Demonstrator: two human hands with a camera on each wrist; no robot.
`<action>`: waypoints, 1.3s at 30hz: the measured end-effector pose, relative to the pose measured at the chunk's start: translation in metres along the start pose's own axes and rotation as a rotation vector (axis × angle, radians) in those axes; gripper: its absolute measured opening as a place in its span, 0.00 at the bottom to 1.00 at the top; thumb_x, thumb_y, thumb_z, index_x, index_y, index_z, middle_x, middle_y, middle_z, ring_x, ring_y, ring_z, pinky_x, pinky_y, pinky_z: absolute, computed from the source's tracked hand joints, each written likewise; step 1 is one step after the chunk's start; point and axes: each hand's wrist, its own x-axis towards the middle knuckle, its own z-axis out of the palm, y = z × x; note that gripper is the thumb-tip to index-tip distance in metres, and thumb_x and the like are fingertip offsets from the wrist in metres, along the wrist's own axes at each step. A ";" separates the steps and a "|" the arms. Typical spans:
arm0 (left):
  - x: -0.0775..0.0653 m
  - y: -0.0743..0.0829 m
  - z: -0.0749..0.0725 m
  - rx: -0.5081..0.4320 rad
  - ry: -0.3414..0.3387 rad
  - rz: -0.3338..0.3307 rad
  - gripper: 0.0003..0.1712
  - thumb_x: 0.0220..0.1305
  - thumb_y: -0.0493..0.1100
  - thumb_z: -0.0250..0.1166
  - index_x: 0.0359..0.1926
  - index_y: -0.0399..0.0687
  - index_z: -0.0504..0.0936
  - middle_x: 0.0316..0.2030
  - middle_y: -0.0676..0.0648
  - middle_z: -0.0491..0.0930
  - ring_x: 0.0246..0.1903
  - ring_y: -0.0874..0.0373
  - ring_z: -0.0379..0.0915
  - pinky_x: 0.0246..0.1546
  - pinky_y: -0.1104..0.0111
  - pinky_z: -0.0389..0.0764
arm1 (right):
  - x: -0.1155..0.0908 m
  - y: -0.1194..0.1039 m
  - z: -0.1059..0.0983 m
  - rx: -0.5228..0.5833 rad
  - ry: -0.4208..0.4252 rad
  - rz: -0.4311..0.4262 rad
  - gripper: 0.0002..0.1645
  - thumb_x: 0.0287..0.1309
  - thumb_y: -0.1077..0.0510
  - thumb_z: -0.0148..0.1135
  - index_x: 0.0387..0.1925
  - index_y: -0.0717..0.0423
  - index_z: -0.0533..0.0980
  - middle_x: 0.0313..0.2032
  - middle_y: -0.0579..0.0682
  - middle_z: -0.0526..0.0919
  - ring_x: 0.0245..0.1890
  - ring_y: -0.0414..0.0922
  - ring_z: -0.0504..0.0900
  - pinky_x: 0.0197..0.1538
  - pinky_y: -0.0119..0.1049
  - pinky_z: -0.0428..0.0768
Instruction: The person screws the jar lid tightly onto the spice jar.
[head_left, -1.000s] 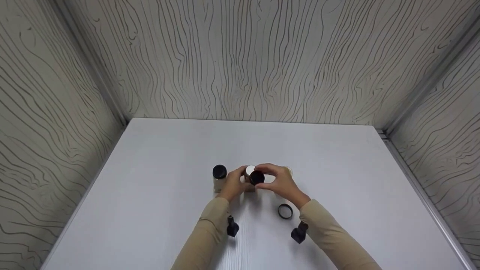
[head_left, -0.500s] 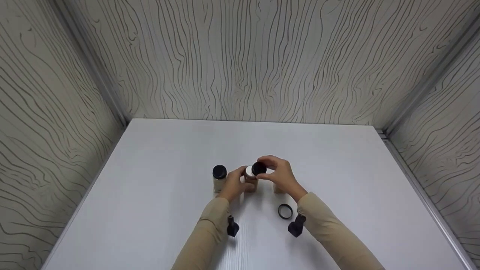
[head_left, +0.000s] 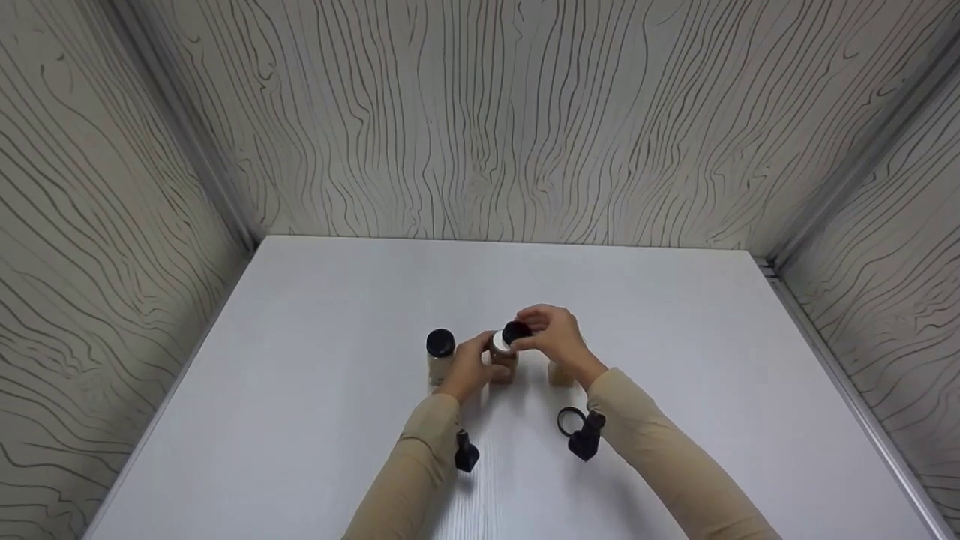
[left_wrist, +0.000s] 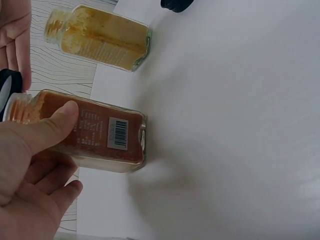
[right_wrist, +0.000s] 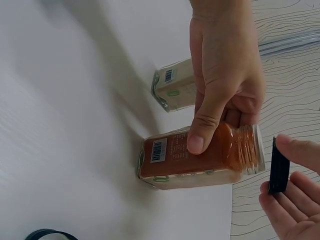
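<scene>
**Rust-red jar (left_wrist: 97, 130) takes centre stage**

And here it is on my screens, standing upright near the middle of the white tabletop (head_left: 337, 315), and what a look it has! Clear, square-sided glass, a rusty orange-brown powder behind it, and that same colour clinging inside the threaded neck (right_wrist: 245, 150). On one face I pick out a white barcode label (right_wrist: 159, 150) next to lines of small pale print (too fine for me to read from here). Round the side, touches of green marking. From the head view, its top shows as a bright white disc.

The left hand (head_left: 466, 367) has a firm hold of it, thumb along the printed face, fingers round behind. Over to the right hand (head_left: 556, 335), pinching a black lid (right_wrist: 279, 166) between thumb and fingers, just beside the mouth, a sliver of gap showing in my right-wrist view.

Flanking it, a yellow jar (left_wrist: 105, 39) with a bare neck on the right-hand side, and a pale jar (right_wrist: 177, 87) on the left, wearing its black cap (head_left: 440, 343). Lower in the head view, a second lid (left_wrist: 177, 5) lies on the tabletop.
</scene>
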 end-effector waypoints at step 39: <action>0.001 -0.004 0.002 0.030 0.015 0.052 0.27 0.50 0.28 0.70 0.54 0.35 0.77 0.51 0.36 0.82 0.58 0.43 0.76 0.63 0.53 0.76 | 0.003 -0.018 0.023 -0.115 0.064 0.038 0.26 0.32 0.72 0.77 0.41 0.66 0.79 0.42 0.62 0.86 0.45 0.54 0.85 0.55 0.44 0.83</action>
